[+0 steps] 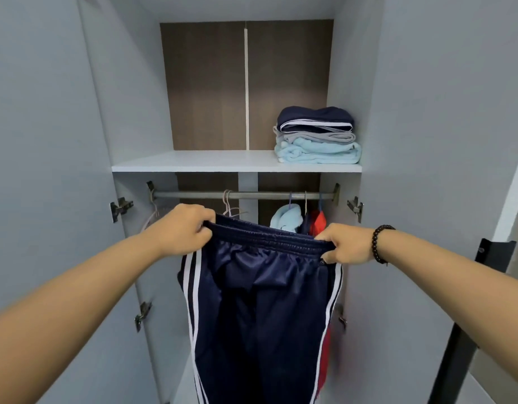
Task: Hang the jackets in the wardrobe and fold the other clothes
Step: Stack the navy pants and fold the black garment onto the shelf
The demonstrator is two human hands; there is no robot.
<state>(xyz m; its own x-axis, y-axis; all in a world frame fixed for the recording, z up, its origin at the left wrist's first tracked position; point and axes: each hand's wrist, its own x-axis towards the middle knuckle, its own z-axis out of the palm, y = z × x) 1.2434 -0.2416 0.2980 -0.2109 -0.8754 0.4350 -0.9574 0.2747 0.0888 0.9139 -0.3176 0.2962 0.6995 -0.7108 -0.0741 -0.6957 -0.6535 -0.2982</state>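
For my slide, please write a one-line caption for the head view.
Both hands, left hand and right hand, hold navy track pants by the waistband before an open wardrobe.

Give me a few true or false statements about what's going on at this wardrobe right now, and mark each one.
1. Both hands hold the navy track pants by the waistband. True: left hand, right hand.
2. The shelf carries a stack of folded clothes at its left end. False: the stack sits at the right end.
3. Clothes hang from the rail on its right side. True.
4. The bead bracelet is on the left wrist. False: it is on the right wrist.
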